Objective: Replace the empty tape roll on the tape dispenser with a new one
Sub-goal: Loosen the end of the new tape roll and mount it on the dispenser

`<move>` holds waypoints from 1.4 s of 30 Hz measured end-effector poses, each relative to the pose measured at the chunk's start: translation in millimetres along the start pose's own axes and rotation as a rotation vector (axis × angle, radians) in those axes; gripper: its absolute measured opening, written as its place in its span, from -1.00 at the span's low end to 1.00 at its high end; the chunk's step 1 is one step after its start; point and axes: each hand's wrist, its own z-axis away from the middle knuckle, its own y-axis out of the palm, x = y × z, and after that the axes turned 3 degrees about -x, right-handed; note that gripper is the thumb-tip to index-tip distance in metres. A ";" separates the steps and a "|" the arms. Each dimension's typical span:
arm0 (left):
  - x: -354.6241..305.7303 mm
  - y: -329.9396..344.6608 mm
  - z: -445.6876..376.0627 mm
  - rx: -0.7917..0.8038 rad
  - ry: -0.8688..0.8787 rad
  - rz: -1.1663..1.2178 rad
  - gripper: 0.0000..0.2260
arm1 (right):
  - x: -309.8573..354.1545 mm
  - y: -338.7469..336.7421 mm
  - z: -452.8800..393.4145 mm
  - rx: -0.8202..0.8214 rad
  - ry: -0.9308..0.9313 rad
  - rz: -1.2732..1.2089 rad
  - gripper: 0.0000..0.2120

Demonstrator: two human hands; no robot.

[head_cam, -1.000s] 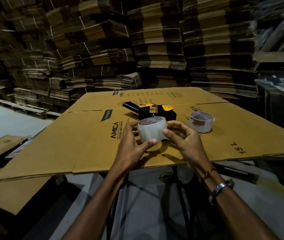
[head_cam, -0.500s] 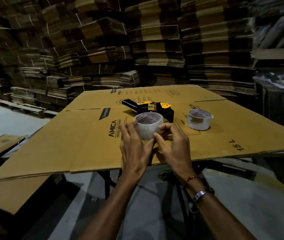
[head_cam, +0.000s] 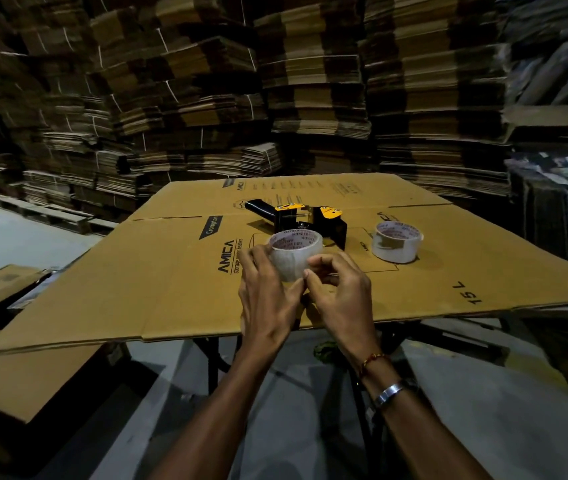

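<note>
A clear tape roll (head_cam: 294, 256) with a printed core is held over the flattened cardboard sheet (head_cam: 158, 292). My left hand (head_cam: 268, 299) grips its left side. My right hand (head_cam: 339, 292) pinches the roll's near lower edge, thumb and forefinger meeting the left thumb there. Behind the roll lies the black and yellow tape dispenser (head_cam: 305, 220), handle pointing back left. A second tape roll (head_cam: 397, 240) stands on the cardboard to the right of the dispenser.
The cardboard sheet rests on a folding table with black legs (head_cam: 211, 362). Tall stacks of flattened cartons (head_cam: 310, 98) wall in the back. More cardboard lies low on the left (head_cam: 16, 375). Grey floor (head_cam: 483, 427) shows below.
My hands have come together at the near lower edge of the clear roll, and the right fingers shifted from its side to pinch there. The view moved slightly.
</note>
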 end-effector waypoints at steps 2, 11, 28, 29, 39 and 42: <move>-0.5 -0.3 -0.2 0.002 0.005 0.001 -0.45 | 1.0 -0.6 0.1 -0.011 0.020 -0.028 -0.86; 1.8 2.4 0.5 -0.015 0.007 -0.047 -0.42 | 9.4 7.7 -3.2 -0.115 0.239 -0.109 -0.78; 5.4 -30.8 -10.8 0.415 -0.268 0.625 -0.42 | -4.7 -43.9 -34.1 0.154 0.503 -0.477 -0.47; 5.6 -33.4 -11.9 0.446 -0.269 0.664 -0.42 | -5.1 -45.8 -37.6 0.280 0.526 -0.503 -0.38; 14.1 -29.7 -7.9 0.325 -0.185 0.659 -0.52 | -6.2 -40.6 -31.4 0.340 0.496 -0.544 -0.52; 8.7 -17.2 4.9 0.126 -0.002 0.443 -0.73 | -7.1 -37.7 -28.9 0.312 0.444 -0.448 -0.49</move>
